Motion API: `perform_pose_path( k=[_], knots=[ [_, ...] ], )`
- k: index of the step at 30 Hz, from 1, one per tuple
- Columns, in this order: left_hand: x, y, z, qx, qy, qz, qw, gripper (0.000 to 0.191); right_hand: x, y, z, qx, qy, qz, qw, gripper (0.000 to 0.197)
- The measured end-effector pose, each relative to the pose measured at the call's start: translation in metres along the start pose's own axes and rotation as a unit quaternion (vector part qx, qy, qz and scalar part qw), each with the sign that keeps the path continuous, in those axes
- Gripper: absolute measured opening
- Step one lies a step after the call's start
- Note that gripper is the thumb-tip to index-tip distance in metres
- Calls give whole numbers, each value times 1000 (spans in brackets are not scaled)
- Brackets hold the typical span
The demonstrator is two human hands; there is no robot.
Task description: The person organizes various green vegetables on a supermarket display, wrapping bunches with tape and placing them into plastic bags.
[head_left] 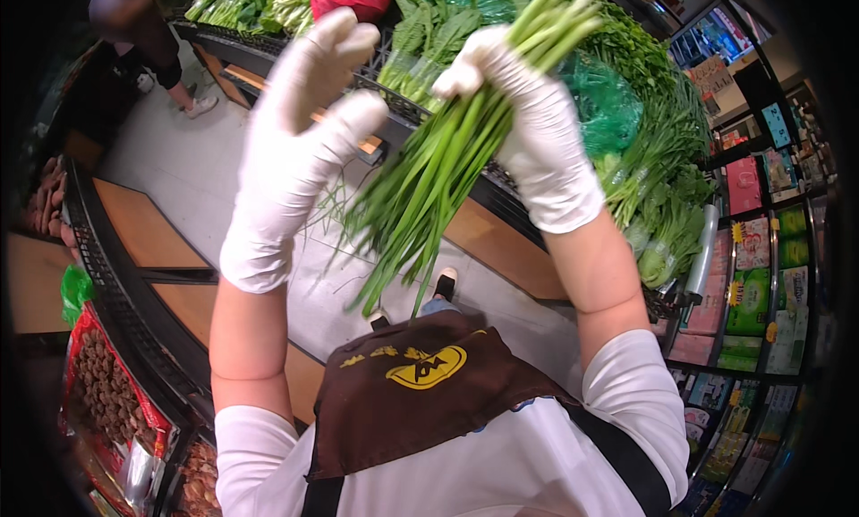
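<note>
My right hand (530,114), in a white glove, grips a bunch of green onions (456,154) just below its pale stalk ends. The pale ends point up and to the right, while the long green leaves fan down to the left over the floor. My left hand (302,114), also gloved in white, is raised to the left of the bunch with thumb and fingers apart and nothing between them. Behind both hands lie leafy greens (436,40) and a green plastic bag (600,107) on the vegetable display. A red bag (352,0) sits among the greens at the top.
A display of brown produce (107,389) in a red-edged box stands at lower left, with a green bag (77,292) by it. Shelves of packaged goods (745,302) rise at right. Another person (144,40) stands at upper left. Grey floor (188,148) runs between the stands.
</note>
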State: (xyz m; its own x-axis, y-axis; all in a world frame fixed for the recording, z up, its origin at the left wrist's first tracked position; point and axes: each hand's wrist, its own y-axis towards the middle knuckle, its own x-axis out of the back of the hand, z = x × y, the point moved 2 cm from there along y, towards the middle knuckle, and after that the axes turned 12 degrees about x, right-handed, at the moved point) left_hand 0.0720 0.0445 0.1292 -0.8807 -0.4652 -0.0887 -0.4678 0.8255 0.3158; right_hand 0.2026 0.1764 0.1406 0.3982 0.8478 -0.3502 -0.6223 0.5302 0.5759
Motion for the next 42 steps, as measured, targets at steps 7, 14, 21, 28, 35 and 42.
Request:
perform_pose_path(
  k=[7, 14, 21, 28, 35, 42],
  knots=[
    [-13, -69, 156, 439, -6, 187, 879, 46, 24, -92, -134, -149, 187, -307, 921, 14],
    [-52, -142, 279, 703, -30, 237, 670, 16, 104, -257, -218, -330, 147, -451, 816, 12],
    [-106, -108, 365, 763, -93, 242, 592, 26, 207, -277, -244, -359, 134, -468, 796, 23],
    [-133, -107, 370, 770, -99, 266, 571, 22, 228, -270, -232, -381, 121, -434, 807, 25],
    [-129, -104, 384, 752, -22, 359, 552, 29, 231, -273, -232, -410, 196, -453, 767, 22],
    [-132, -68, 368, 732, 49, 347, 585, 32, 244, -253, -234, -364, 204, -450, 790, 12]
  ],
)
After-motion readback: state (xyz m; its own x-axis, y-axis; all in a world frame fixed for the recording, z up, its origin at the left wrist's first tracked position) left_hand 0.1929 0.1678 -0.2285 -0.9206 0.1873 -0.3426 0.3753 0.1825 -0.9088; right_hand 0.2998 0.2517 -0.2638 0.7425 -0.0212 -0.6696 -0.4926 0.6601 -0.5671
